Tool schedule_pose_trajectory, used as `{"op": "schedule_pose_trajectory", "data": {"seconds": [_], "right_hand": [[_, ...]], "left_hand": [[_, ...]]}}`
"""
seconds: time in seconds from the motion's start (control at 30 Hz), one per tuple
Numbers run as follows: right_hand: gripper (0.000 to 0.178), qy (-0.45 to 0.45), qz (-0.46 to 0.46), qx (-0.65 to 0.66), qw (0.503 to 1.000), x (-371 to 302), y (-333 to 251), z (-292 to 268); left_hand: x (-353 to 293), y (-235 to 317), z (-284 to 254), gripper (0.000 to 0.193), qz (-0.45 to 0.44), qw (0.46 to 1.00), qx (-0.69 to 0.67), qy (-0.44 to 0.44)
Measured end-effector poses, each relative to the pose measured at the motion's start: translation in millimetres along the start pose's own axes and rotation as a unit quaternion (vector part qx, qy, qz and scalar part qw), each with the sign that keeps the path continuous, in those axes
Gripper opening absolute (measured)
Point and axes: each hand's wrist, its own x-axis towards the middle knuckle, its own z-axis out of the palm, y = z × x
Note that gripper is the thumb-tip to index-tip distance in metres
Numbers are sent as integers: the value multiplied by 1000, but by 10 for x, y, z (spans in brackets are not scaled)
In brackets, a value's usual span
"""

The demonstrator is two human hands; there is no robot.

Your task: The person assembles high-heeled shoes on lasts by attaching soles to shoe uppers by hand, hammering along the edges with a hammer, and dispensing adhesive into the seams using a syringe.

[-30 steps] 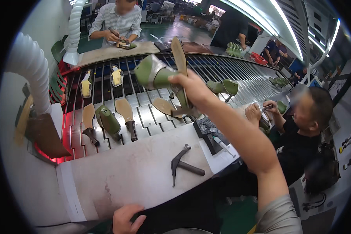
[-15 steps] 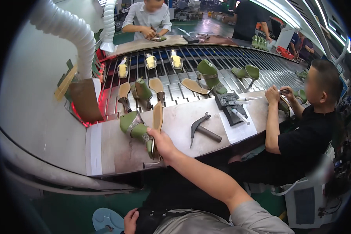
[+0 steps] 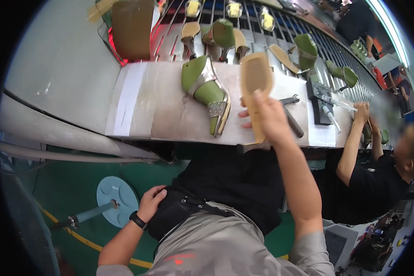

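A tan shoe sole (image 3: 256, 76) stands upright in my right hand (image 3: 272, 117), its fingers closed around the lower half and the thumb on its face. To the left of it, on the metal bench (image 3: 170, 117), lies a green shoe last (image 3: 204, 89) fitted with silvery straps and a glittery toe band. The two are apart. A hammer (image 3: 293, 120) lies partly hidden behind my right hand. My left hand (image 3: 152, 202) rests on the black cloth at my lap, fingers loosely extended and holding nothing.
Beyond the bench a slatted conveyor (image 3: 168, 39) carries several soles and green lasts. A dark block (image 3: 321, 103) with syringes stands to the right, near a co-worker (image 3: 370, 177) in black. A pale blue round stool (image 3: 117, 202) is at lower left.
The view has tipped down and turned. My right hand has moved the sole rightward, away from the green last, which now lies by itself on the bench. My left hand still rests at my lap.
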Motion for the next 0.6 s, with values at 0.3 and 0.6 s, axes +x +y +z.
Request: {"op": "schedule_pose_trajectory", "data": {"seconds": [0.3, 0.6], "right_hand": [[59, 289, -303, -569, 708, 729, 251, -278], [50, 8, -185, 137, 973, 291, 90, 16]], "left_hand": [[68, 141, 4, 47, -27, 999, -20, -17], [82, 1821, 593, 33, 210, 965, 157, 27]]}}
